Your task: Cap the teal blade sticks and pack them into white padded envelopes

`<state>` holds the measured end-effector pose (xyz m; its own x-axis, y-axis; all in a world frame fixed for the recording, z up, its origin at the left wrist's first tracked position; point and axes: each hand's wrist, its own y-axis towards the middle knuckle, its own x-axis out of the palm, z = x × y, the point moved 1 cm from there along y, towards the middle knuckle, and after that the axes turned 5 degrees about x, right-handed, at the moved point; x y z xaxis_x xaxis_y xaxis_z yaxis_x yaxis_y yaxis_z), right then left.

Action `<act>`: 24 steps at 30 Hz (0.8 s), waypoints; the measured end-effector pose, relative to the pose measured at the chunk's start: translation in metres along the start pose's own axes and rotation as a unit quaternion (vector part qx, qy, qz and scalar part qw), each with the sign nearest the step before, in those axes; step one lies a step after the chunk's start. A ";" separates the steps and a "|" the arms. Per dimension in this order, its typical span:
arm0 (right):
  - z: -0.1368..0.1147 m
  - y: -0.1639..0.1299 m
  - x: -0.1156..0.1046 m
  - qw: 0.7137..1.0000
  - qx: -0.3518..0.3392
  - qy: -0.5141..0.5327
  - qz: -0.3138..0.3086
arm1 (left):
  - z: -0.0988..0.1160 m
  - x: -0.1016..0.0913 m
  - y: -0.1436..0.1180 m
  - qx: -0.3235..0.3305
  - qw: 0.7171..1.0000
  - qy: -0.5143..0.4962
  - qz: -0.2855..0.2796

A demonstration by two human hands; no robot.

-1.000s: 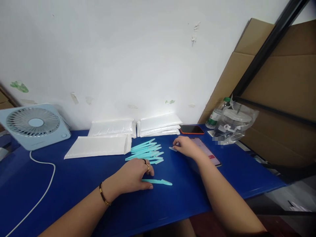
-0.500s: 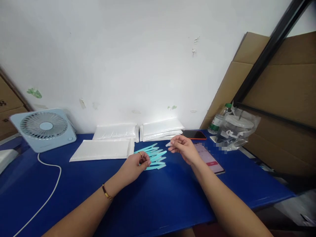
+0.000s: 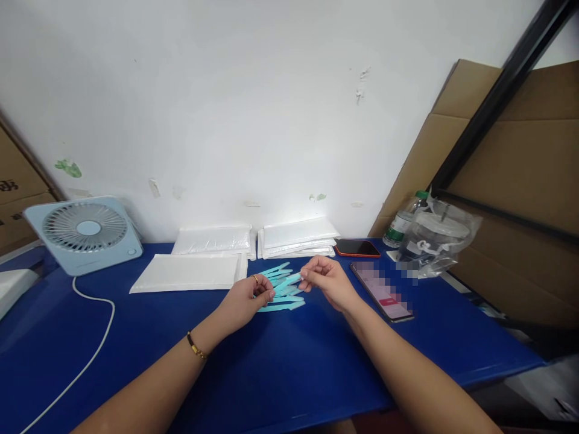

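My left hand [image 3: 242, 304] is closed, thumb and fingers pinching the handle end of a turquoise eyebrow razor [image 3: 288, 281]. The razor points up and right, towards my other hand. My right hand [image 3: 328, 282] pinches at its far end, where a small whitish blade cap was visible earlier; the fingertips now mostly hide the cap. Whether the cap is fully on the blade I cannot tell. Beneath and around both hands lie several more turquoise razors [image 3: 283, 307], loosely fanned out on the blue table [image 3: 280, 367].
Behind the razors lie white padded packets [image 3: 185, 272] and a stack of similar ones [image 3: 298, 235]. Two phones, one dark [image 3: 357, 248] and one lit [image 3: 384, 295], lie to the right, near a bottle [image 3: 400, 226] and a bagged cup [image 3: 436, 238]. A fan [image 3: 88, 232] stands left, its cable trailing forward.
My right hand has moved slightly left and down, bringing the cap to the razor's end. A razor now spans between both hands; my left hand has hardly moved.
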<state>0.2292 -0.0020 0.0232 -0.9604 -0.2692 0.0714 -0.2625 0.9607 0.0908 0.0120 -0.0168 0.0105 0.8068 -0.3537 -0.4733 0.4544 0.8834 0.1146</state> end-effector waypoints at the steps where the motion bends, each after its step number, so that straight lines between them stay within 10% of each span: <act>1: 0.001 0.000 0.001 1.000 0.006 -0.006 -0.010 | 0.001 0.000 0.000 0.001 1.000 0.013 -0.002; 10: 0.017 0.008 -0.014 0.928 -0.042 -0.366 -0.059 | -0.009 -0.009 0.002 0.058 0.920 0.386 0.026; 17: 0.019 0.012 -0.007 0.856 -0.051 -0.482 -0.179 | -0.017 -0.001 0.008 0.074 0.904 0.421 -0.025; 24: 0.007 0.002 0.008 0.784 -0.102 -0.588 -0.170 | 0.005 0.018 0.004 0.108 0.876 0.464 -0.067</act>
<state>0.2201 -0.0018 0.0175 -0.2914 -0.1429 -0.9459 -0.6169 0.7838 0.0716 0.0299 -0.0213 0.0066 0.1316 0.0420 -0.9904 0.6639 0.7382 0.1195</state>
